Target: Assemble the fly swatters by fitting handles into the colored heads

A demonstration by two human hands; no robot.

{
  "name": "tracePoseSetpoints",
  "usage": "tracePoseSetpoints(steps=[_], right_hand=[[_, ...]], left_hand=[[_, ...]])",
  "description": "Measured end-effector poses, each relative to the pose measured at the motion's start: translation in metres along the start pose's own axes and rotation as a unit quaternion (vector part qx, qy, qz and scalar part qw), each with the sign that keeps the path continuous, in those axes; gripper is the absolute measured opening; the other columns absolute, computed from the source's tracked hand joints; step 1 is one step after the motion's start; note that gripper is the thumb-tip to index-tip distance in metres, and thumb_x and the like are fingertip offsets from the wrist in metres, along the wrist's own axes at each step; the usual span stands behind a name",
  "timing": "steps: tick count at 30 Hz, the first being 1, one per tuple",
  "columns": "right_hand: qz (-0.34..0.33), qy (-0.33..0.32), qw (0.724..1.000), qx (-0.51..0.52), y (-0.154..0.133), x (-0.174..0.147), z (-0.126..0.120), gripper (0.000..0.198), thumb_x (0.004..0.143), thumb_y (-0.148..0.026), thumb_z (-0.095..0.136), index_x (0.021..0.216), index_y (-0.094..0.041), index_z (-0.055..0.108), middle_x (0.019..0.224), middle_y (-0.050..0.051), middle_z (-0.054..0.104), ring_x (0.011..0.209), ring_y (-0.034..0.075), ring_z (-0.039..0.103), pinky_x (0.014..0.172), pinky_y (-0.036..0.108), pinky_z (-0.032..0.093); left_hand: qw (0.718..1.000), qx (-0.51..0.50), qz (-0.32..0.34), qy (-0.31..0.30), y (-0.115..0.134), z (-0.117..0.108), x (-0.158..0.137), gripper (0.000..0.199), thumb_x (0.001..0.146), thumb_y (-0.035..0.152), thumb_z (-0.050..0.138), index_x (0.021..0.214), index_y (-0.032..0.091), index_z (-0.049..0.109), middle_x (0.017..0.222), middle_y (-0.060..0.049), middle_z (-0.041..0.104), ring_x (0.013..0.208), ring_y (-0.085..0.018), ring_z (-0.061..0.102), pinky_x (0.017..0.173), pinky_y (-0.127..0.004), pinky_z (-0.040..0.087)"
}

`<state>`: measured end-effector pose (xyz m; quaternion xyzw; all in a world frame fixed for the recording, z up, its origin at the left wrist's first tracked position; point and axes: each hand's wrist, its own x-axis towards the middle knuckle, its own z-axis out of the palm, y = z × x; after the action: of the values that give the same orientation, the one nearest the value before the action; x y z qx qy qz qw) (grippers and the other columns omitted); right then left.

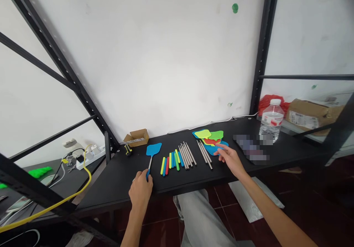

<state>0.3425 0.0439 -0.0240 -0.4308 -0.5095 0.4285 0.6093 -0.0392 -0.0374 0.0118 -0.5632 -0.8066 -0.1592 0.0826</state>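
Observation:
My left hand (141,188) is closed around the blue handle of a fly swatter, whose blue head (153,149) points away from me over the black table. Over the right part of the table hovers my right hand (229,158), fingers apart and nothing visible in them. Its fingertips are by a pile of loose swatter heads in blue, yellow, red and green (217,134); whether they touch is unclear. Between my hands lie several coloured handles (170,162) in yellow, blue, red and green. Beside them are two groups of metal rods, a larger one (188,156) and a smaller one (205,154).
An open cardboard box (138,137) and a black-and-yellow clip-like object (128,150) stand at the back left. To the right are a water bottle (272,119) and a blurred dark item (250,151). Black rack posts (262,47) frame the table. A yellow cable (55,204) runs at left.

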Motion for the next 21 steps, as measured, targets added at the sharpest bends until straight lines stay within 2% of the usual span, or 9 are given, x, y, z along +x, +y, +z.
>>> tracePoseSetpoints(steps=[3,7,10,16,21], right_hand=[[0.002,-0.002,1.0,-0.003,0.0,0.0,0.0,0.05,0.083,-0.049,0.063,0.12,-0.014,0.063,0.083,0.009,0.073,0.056,0.014,0.053,0.05,0.026,0.039],[0.0,-0.008,1.0,-0.017,0.001,0.001,0.0,0.045,0.084,-0.047,0.061,0.116,-0.016,0.064,0.082,0.007,0.073,0.057,0.014,0.054,0.051,0.026,0.039],[-0.007,-0.008,0.999,-0.033,0.001,0.001,0.0,0.043,0.084,-0.046,0.059,0.115,-0.016,0.064,0.082,0.007,0.073,0.056,0.014,0.055,0.051,0.026,0.039],[-0.024,0.025,0.989,-0.144,-0.005,-0.002,0.007,0.034,0.082,-0.039,0.055,0.106,-0.018,0.067,0.081,0.006,0.073,0.061,0.017,0.062,0.062,0.028,0.047],[-0.028,0.046,0.979,-0.197,-0.008,-0.004,0.008,0.028,0.08,-0.035,0.054,0.099,-0.019,0.068,0.082,0.004,0.072,0.062,0.018,0.065,0.067,0.029,0.049]], left_hand=[[1.0,-0.003,0.027,0.006,0.007,0.003,0.001,0.039,0.095,0.034,0.041,0.125,0.021,0.062,0.115,-0.011,0.062,0.097,-0.025,0.061,0.062,-0.027,0.042],[0.996,0.002,0.062,0.06,0.023,0.006,0.0,0.038,0.095,0.036,0.042,0.117,0.019,0.067,0.113,-0.012,0.063,0.107,-0.027,0.057,0.075,-0.031,0.045],[0.997,0.003,0.079,0.028,0.035,0.007,0.003,0.037,0.094,0.04,0.044,0.108,0.019,0.071,0.105,-0.011,0.066,0.101,-0.028,0.059,0.076,-0.032,0.044],[0.997,-0.011,0.061,-0.035,0.046,0.004,0.012,0.029,0.09,0.036,0.048,0.088,0.021,0.073,0.09,-0.009,0.07,0.089,-0.026,0.064,0.07,-0.031,0.041],[0.999,-0.039,-0.008,-0.026,0.045,-0.004,0.013,0.024,0.089,0.036,0.049,0.088,0.023,0.07,0.083,-0.008,0.07,0.082,-0.026,0.064,0.061,-0.028,0.038]])
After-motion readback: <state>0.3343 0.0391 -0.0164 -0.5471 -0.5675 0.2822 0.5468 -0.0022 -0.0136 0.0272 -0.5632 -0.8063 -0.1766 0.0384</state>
